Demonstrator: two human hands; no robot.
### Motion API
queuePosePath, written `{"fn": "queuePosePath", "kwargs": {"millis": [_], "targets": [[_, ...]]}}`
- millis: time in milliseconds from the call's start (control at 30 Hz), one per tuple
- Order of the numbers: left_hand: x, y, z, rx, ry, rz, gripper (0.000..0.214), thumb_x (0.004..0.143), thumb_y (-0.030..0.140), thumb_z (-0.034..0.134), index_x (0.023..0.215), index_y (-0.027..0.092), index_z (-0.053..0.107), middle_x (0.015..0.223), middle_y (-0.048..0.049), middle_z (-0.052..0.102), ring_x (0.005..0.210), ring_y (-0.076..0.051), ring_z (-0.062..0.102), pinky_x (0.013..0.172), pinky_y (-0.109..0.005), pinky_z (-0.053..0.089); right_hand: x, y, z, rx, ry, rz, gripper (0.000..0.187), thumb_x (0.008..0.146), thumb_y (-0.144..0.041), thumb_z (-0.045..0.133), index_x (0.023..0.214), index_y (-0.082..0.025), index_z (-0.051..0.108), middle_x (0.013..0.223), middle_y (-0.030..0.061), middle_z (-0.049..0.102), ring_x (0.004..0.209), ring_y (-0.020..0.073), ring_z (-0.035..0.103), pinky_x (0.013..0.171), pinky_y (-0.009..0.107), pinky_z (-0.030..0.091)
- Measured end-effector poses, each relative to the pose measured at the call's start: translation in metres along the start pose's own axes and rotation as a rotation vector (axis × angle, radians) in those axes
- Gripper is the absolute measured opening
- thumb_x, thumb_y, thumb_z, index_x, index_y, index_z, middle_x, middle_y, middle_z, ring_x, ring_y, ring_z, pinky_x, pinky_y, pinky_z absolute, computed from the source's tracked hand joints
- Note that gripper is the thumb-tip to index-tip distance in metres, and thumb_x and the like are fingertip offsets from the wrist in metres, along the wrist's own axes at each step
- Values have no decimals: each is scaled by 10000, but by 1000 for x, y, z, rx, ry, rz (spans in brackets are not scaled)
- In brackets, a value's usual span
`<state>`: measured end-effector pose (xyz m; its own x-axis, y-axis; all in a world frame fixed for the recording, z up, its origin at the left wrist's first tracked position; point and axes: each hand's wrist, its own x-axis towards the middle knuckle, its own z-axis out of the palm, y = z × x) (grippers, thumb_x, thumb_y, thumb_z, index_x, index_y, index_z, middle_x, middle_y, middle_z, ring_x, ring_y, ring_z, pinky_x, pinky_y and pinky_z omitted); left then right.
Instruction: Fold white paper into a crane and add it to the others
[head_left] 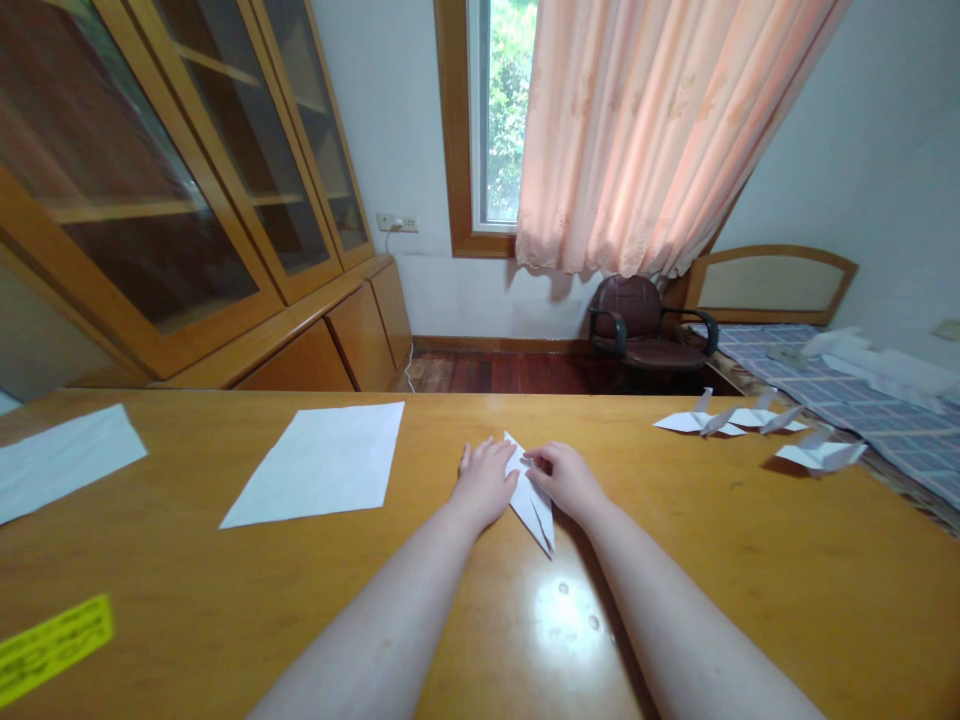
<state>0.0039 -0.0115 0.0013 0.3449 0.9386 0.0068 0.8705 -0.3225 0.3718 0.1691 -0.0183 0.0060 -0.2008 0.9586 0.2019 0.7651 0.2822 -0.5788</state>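
Note:
A folded white paper piece (pixel 534 503) lies on the wooden table (pixel 675 560), pointed toward me. My left hand (pixel 484 482) rests flat on its left part, fingers stretched forward. My right hand (pixel 566 478) presses on its right part with fingers curled and pinched at the upper edge of the fold. Both forearms reach in from the bottom of the view.
A flat white sheet (pixel 319 462) lies left of my hands, another sheet (pixel 60 458) at the far left edge. A yellow label (pixel 52 645) sits near the front left. Several folded paper figures (pixel 750 420) stand at the right. Beyond the table: a cabinet (pixel 187 200), a chair (pixel 645 325), a bed (pixel 862 400).

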Motion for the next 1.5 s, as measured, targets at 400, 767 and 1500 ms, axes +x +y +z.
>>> {"fn": "queuePosePath", "kwargs": {"millis": [400,767,1500], "targets": [[1,-1,0,31,-18,1,473,872,372,412,1332,264,412,1422,-36,411,1341,-247,279,1117,-535,104,-1,-1,-1,-23,-10,-12,169,761,-212,591,882,-210,709,820,35,677,816,179,559,792,301,401],[1,2,-2,44,-7,-23,483,865,369,432,1331,242,413,1427,-67,395,1327,-240,305,1120,-499,126,0,5,3,-10,-29,-38,191,789,-231,590,926,-236,722,1021,51,673,974,201,550,901,342,386],[4,0,-1,-71,47,-45,541,816,334,528,1329,212,409,1372,-68,468,1293,-239,364,1117,-495,145,0,3,1,23,-25,-19,379,692,-242,688,1065,-192,640,1024,65,671,973,219,555,876,344,389]]}}
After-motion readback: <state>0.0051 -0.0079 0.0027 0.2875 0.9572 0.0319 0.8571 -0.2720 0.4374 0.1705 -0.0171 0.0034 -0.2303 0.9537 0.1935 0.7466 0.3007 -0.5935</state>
